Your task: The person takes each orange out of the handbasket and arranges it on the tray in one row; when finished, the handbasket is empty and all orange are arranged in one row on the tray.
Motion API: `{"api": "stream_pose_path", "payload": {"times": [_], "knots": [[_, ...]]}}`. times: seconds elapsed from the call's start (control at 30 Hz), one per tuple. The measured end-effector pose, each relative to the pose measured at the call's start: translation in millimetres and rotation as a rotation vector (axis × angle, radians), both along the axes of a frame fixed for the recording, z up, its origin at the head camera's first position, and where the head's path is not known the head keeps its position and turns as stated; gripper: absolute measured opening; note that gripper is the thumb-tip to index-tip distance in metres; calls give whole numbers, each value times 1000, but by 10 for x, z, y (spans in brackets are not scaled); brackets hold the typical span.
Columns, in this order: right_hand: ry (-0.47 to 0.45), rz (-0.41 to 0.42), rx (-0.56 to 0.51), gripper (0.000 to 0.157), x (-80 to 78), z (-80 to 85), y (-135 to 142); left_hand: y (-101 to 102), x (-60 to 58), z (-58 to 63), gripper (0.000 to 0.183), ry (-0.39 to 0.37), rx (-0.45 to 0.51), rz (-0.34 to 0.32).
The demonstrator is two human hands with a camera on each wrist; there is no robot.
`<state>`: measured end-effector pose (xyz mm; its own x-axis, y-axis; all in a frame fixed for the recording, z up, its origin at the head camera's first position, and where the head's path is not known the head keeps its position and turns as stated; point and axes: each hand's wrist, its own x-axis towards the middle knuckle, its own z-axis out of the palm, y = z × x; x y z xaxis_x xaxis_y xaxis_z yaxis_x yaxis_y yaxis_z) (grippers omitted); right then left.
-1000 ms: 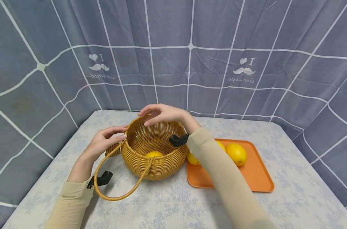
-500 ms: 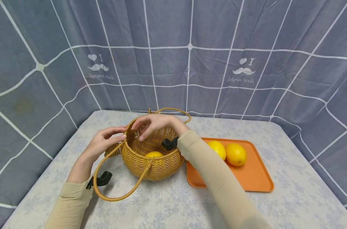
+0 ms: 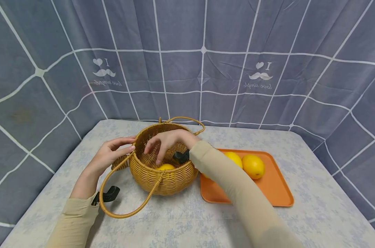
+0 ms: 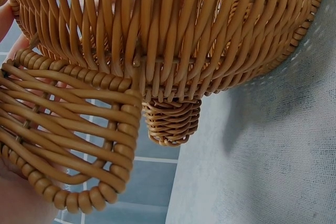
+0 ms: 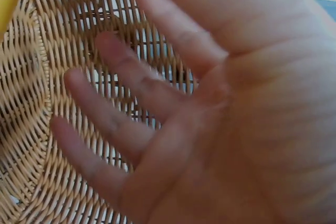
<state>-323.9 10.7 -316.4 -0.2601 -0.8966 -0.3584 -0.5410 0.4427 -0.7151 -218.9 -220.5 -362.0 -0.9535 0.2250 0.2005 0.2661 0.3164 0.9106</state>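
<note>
A round wicker basket [image 3: 165, 182] stands on the table, with a yellow lemon [image 3: 166, 167] inside near its front wall. My left hand [image 3: 108, 155] touches the basket's left rim, fingers fairly straight and thumb beside them. In the left wrist view a woven flap [image 4: 68, 129] juts from the basket's side and partly covers that hand. Inside the basket is my right hand [image 3: 169, 140], its loosely bent fingers pointing down close to the lemon. The right wrist view shows the fingers [image 5: 115, 124] spread before the weave, holding nothing; the lemon's yellow edge appears at the upper left corner.
An orange tray [image 3: 277, 193] with yellow lemons [image 3: 253, 166] lies to the basket's right, partly under my right sleeve. One rope-like handle [image 3: 122, 216] loops out at front left; another handle [image 3: 187, 118] rises behind. A grey-blue curtain [image 3: 187, 75] backs the table.
My right hand has come down from above the far rim into the basket, closer to the lemon. The back handle has come into sight behind it. My left hand stays at the rim.
</note>
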Motion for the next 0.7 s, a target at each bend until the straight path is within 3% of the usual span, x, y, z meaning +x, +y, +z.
{"api": "stream_pose_path", "payload": {"times": [0.17, 0.4, 0.7], "knots": [[31, 36, 103, 64, -17, -47, -14, -1, 6, 1, 43, 3, -5, 4], [46, 45, 134, 63, -6, -56, -2, 7, 8, 6, 43, 6, -11, 3], [-117, -21, 240, 63, 29, -44, 25, 9, 16, 1, 43, 11, -6, -3]]}}
